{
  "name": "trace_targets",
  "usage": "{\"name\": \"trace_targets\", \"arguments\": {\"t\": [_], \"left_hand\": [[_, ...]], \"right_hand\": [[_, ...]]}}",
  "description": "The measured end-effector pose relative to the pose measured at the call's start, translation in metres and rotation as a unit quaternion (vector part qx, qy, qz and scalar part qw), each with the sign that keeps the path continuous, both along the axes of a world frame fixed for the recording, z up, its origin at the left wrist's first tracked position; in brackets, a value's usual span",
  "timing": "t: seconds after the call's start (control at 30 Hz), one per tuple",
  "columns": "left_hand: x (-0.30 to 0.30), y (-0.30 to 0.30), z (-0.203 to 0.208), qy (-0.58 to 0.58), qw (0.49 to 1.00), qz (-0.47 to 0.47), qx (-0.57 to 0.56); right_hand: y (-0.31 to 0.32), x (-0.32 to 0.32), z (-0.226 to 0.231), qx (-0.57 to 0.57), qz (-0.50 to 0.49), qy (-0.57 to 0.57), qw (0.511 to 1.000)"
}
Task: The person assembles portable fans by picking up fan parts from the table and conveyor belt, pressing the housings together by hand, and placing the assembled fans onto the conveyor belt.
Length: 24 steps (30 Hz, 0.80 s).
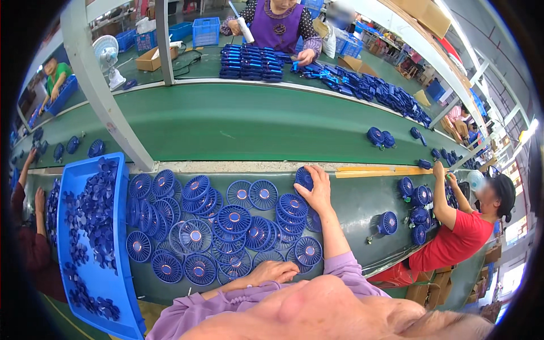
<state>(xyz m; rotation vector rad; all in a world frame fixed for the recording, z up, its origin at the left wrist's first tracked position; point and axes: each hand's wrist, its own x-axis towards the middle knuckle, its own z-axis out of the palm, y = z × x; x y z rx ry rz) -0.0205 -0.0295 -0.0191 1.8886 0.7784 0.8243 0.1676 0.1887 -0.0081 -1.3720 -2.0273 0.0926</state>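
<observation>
Round blue fan grilles (pixel 233 220) with spoked faces lie in overlapping stacks on the green worktop in front of me. My right hand (pixel 318 191) reaches to the far side of the worktop. Its thumb and fingers curve around the edge of a blue fan grille (pixel 304 178), which the hand partly covers. Close to my body, my left hand (pixel 273 272) lies loosely at the near edge of the stacks, palm down, its fingers pointing right. Nothing shows in it, and a fan grille (pixel 267 258) is just beyond it.
A light-blue bin (pixel 123 226) of small dark-blue parts stands at left. Beyond the worktop runs a green conveyor (pixel 243 122) carrying blue fan pieces (pixel 381 136). A co-worker in red (pixel 453 241) handles fans at right; another in purple (pixel 275 25) works across the belt. A white post (pixel 107 90) rises at left.
</observation>
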Motion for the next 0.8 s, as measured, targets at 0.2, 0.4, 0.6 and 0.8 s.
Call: {"name": "trace_targets", "arguments": {"t": [0.2,0.4,0.6,0.8], "left_hand": [[-0.0017,-0.0001,0.0024,-0.004,1.0,0.001,-0.015],[-0.0018,0.0006,0.0016,-0.011,1.0,-0.008,-0.019],[-0.0018,0.0026,0.0036,-0.013,1.0,-0.009,-0.003],[0.0,0.0017,0.0043,0.001,1.0,-0.008,-0.012]], "right_hand": [[-0.001,-0.0016,0.0008,-0.007,0.003,0.001,1.0],[-0.0011,-0.0013,0.0017,-0.002,0.002,0.001,1.0],[-0.0008,-0.0017,0.0019,-0.001,0.001,0.005,1.0],[-0.0002,-0.0011,0.0013,-0.005,-0.002,0.006,1.0]]}}
